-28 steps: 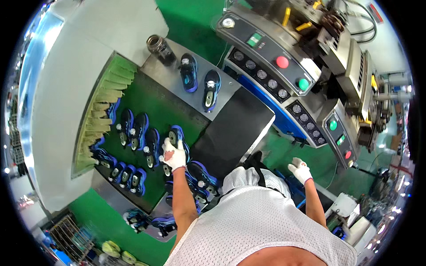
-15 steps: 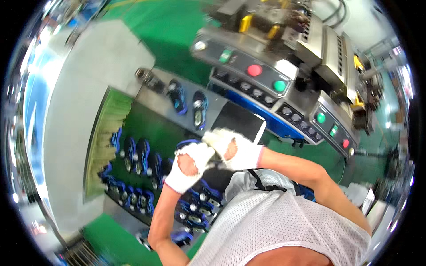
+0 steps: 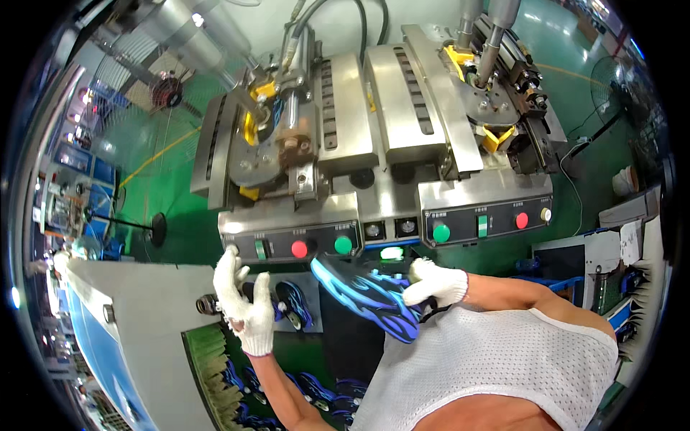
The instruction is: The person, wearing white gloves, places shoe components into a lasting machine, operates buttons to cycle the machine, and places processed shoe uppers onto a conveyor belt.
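Note:
In my right hand (image 3: 436, 284), which wears a white knit glove, is a black shoe upper (image 3: 363, 294) with a blue-to-purple flame pattern. My fingers close on its edge at the right, and it lies slanted in front of my chest. My left hand (image 3: 246, 309), gloved too, has its fingers apart and holds nothing. Its raised fingertip is by the silver knob at the left end of the left control panel (image 3: 280, 246); whether it touches I cannot tell. Beneath that hand, more shoe uppers (image 3: 295, 305) lie on a grey ledge.
A two-station metal press machine (image 3: 388, 108) stands ahead, with a second control panel (image 3: 474, 223) at right. Below left, several shoe uppers (image 3: 313, 388) lie on a green belt by a bristle curtain (image 3: 208, 366). A pale grey housing (image 3: 144, 316) is at far left; a fan (image 3: 611, 86) stands right.
My view has turned toward the machine. My hands, together over the belt before, are now apart: the left raised to the left panel, the right holding the shoe upper in plain view.

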`<control>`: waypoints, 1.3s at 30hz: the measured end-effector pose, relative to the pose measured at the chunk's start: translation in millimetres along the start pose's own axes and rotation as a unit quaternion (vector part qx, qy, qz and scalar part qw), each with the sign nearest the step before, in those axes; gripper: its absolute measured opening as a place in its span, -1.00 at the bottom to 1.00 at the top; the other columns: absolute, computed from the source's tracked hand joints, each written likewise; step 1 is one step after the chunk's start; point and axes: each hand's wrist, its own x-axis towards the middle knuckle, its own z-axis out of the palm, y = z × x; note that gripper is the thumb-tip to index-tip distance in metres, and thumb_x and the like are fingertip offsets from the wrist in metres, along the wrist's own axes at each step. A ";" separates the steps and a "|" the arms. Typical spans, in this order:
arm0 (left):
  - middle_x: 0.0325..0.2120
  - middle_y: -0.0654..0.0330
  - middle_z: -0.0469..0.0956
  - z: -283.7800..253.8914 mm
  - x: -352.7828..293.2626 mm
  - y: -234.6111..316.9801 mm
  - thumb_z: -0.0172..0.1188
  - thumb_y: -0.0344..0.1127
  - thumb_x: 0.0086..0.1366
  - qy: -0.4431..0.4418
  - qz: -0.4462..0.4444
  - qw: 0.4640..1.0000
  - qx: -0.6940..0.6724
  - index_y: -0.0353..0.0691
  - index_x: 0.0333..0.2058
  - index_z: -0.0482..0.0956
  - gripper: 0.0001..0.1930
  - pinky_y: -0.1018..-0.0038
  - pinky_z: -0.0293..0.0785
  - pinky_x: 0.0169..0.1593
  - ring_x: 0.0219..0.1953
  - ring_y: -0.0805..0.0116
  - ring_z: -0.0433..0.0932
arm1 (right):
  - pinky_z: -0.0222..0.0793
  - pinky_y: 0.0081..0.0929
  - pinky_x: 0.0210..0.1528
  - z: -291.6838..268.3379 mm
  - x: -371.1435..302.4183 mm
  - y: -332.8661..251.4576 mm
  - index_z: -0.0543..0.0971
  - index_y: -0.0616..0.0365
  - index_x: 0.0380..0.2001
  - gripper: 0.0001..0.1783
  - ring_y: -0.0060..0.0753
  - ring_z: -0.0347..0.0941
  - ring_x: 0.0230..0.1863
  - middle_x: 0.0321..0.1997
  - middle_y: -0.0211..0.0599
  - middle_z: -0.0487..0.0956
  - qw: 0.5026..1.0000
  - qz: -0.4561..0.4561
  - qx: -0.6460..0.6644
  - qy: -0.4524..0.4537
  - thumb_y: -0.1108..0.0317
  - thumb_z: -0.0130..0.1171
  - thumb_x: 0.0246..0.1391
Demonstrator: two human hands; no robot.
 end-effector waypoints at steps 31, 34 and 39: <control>0.08 -0.23 0.53 286.2 317.6 -166.4 0.30 -0.28 0.27 -0.085 0.066 0.983 0.147 -0.06 0.21 0.52 -0.49 0.00 0.45 0.19 0.15 -0.25 0.50 | 0.70 -0.09 0.10 -36.1 1.3 -73.9 0.41 0.43 0.28 -0.12 0.01 0.69 0.06 0.09 0.11 0.66 0.955 -0.207 0.046 0.207 0.17 0.55 0.00; 0.09 -0.16 0.55 233.5 298.3 -145.7 0.28 -0.25 0.27 -0.026 0.076 0.992 0.096 -0.04 0.19 0.54 -0.52 0.03 0.43 0.22 0.19 -0.19 0.48 | 0.72 -0.11 0.05 -15.1 19.6 -89.9 0.43 0.48 0.25 -0.18 -0.01 0.70 0.01 0.06 0.12 0.66 0.946 -0.245 0.017 0.210 0.21 0.52 0.03; 0.10 -0.05 0.50 122.7 201.3 -83.8 0.34 -0.32 0.26 0.031 0.019 0.995 0.094 -0.06 0.16 0.60 -0.53 0.11 0.43 0.24 0.15 -0.06 0.52 | 0.70 -0.36 -0.21 50.5 75.1 -140.6 0.55 0.23 0.13 -0.47 -0.39 0.71 -0.17 -0.01 -0.22 0.71 0.950 -0.174 0.021 0.257 0.32 0.44 0.12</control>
